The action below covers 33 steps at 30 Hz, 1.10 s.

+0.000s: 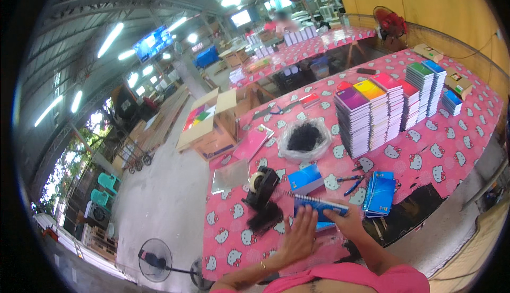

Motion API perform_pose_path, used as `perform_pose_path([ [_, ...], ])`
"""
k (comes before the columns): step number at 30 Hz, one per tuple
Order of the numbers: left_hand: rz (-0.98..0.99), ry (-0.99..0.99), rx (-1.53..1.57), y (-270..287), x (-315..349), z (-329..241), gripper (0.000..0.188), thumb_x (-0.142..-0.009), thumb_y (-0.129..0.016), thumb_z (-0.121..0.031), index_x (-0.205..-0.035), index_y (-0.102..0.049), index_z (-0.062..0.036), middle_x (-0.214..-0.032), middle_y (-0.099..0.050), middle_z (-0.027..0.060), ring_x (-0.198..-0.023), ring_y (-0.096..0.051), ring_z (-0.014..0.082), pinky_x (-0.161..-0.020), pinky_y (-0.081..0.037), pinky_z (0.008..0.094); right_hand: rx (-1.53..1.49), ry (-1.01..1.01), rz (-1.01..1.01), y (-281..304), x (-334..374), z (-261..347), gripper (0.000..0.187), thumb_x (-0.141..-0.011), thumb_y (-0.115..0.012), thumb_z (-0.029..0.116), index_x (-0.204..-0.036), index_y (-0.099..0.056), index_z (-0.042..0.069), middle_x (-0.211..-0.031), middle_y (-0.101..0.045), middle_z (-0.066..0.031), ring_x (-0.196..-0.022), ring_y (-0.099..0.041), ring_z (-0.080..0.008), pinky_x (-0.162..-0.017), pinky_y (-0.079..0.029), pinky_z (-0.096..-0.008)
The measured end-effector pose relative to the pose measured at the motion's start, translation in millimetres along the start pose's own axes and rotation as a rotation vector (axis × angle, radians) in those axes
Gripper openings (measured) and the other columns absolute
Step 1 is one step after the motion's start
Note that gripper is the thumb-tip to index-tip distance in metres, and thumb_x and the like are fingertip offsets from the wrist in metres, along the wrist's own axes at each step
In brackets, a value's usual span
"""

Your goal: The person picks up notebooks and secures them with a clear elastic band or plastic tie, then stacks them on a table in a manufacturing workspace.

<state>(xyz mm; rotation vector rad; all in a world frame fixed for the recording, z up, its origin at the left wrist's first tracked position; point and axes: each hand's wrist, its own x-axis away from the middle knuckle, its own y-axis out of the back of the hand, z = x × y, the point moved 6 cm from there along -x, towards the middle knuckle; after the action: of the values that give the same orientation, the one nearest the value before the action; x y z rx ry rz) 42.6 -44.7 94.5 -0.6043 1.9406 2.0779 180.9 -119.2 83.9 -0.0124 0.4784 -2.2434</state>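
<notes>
Around the held notebook (pixel 321 206) at lower centre, a blue stack (pixel 306 177) and tape dispenser (pixel 262 186) block the way; at right, there is room between the spiral notebooks (pixel 380 193) and tall stacks (pixel 370 123)

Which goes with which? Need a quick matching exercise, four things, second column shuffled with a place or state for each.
Things:
1. Blue spiral notebook
2. Clear plastic bag
3. Tape dispenser
4. Red fan

Places or states:
A. Holds black material
B. In front of the yellow wall
C. Touched by the left hand and right hand
D. Carries a pale roll

Pairs: 1-C, 2-A, 3-D, 4-B
</notes>
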Motion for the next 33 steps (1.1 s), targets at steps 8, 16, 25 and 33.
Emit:
perform_pose_path([
  [8,0.023,-0.006,0.123,-2,-9,12,0.086,-0.095,-0.045,-0.059,-0.149,-0.029,0.0057,-0.157,-0.023,0.0295,-0.147,-0.018,0.0447,-0.113,-0.003,0.0678,0.089,-0.133,0.067,-2,3,-27,0.033,-0.090,-0.070,0.010,-0.122,-0.067,0.003,-0.101,-0.071,-0.0013,-0.092,-0.062,-0.0074,-0.081,-0.051,-0.0267],
  [16,-0.054,0.015,0.066,17,-28,22,0.086,-0.095,-0.044,-0.059,-0.148,-0.031,0.0066,-0.154,-0.027,0.0305,-0.145,-0.021,0.0473,-0.114,-0.001,0.0668,0.044,-0.138,0.127,-17,2,-26,0.026,-0.093,-0.067,0.008,-0.117,-0.067,0.001,-0.101,-0.070,-0.0019,-0.089,-0.062,-0.0068,-0.076,-0.053,-0.0258],
  [25,-0.122,0.004,0.138,14,-22,16,0.087,-0.096,-0.039,-0.061,-0.150,-0.028,0.0059,-0.157,-0.025,0.0272,-0.148,-0.018,0.0439,-0.112,0.003,0.0684,0.152,-0.057,0.168,-32,19,-29,0.028,-0.094,-0.067,0.012,-0.120,-0.065,0.001,-0.095,-0.067,-0.0002,-0.084,-0.058,-0.0058,-0.071,-0.051,-0.0261],
  [33,-0.075,-0.175,0.166,45,-41,29,0.045,-0.087,-0.070,-0.019,-0.130,-0.060,-0.0125,-0.110,-0.065,0.0051,-0.104,-0.064,0.0227,-0.116,-0.014,0.0554,0.175,-0.005,0.177,-17,11,-28,0.025,-0.096,-0.064,0.011,-0.119,-0.065,0.002,-0.098,-0.068,-0.0015,-0.085,-0.059,-0.0067,-0.072,-0.053,-0.0263],
])
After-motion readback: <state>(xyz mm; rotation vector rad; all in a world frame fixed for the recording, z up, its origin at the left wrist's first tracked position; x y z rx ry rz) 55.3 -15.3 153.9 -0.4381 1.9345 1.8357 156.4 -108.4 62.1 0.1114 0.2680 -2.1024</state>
